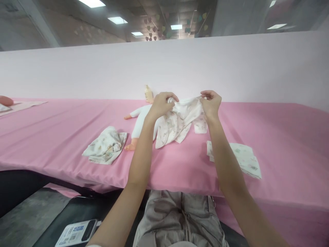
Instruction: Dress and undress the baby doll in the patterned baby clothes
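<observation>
Between my two hands hangs a small white baby garment [177,120] with a fine print, stretched along its upper edge. My left hand [164,103] is closed on one end of that edge, and my right hand [210,103] pinches the other. The garment's lower part drapes close to the pink cloth. Behind my left hand and forearm lies a baby doll [141,120] in a white outfit, one arm and one foot showing; its head is hidden.
On the pink-covered table [180,164], a crumpled printed cloth [106,145] lies left and a folded printed cloth [244,158] right. A yellowish pump bottle [148,93] stands by the white wall [102,72]. A boxy white device [77,233] rests on a black chair [84,209].
</observation>
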### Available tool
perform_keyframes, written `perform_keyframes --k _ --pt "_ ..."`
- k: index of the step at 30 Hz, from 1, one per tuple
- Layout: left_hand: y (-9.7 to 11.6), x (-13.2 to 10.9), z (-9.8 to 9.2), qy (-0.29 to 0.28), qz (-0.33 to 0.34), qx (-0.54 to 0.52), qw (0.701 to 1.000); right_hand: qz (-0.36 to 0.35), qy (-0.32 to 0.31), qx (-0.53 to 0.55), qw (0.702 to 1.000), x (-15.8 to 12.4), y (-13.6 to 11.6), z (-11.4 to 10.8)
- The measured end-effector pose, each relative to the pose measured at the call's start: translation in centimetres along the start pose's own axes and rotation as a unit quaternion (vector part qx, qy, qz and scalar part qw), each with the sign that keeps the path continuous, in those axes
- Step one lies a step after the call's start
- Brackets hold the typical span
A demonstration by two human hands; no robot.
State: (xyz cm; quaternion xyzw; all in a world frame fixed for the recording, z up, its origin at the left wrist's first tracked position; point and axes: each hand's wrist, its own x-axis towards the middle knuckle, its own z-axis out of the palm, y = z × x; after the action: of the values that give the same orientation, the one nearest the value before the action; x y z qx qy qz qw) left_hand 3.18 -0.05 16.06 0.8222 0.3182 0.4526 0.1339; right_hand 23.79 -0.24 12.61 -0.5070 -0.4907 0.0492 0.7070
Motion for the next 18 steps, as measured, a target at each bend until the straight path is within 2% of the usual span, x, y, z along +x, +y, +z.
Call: perform_keyframes --k 3,6,9,11,13,15,18 --pt "0.2 -0.2 -0.5 -0.008 0.015 0.04 0.999 -0.066 0.053 -0.057 0.995 -0.1 -1.3 -0.7" --pt "0.8 -0.6 -1.3 0.003 0.027 0.052 0.998 -0.154 0.121 -0.069 0.978 -0.1 -3.4 -2.2" --pt "1.8 -1.2 -1.9 0.059 0.031 0.034 0.997 -0.239 0.19 -0.026 0.952 -0.3 -5.8 -4.3" --pt "2.4 -1.6 -2.5 0.096 0.028 0.011 0.995 -0.285 0.214 0.016 0.934 -0.1 -7.1 -6.1" --pt "2.7 -1.8 -3.7 0.106 0.031 -0.015 0.994 -0.313 0.199 0.023 0.928 0.5 -8.1 -8.2" --pt "2.6 -1.7 -5.7 0.109 0.034 -0.038 0.993 -0.317 0.158 -0.014 0.935 1.6 -8.9 -10.5" --pt "2.4 -1.0 -9.0 0.125 0.016 -0.038 0.991 -0.271 0.134 -0.086 0.949 3.4 -10.4 -13.5"
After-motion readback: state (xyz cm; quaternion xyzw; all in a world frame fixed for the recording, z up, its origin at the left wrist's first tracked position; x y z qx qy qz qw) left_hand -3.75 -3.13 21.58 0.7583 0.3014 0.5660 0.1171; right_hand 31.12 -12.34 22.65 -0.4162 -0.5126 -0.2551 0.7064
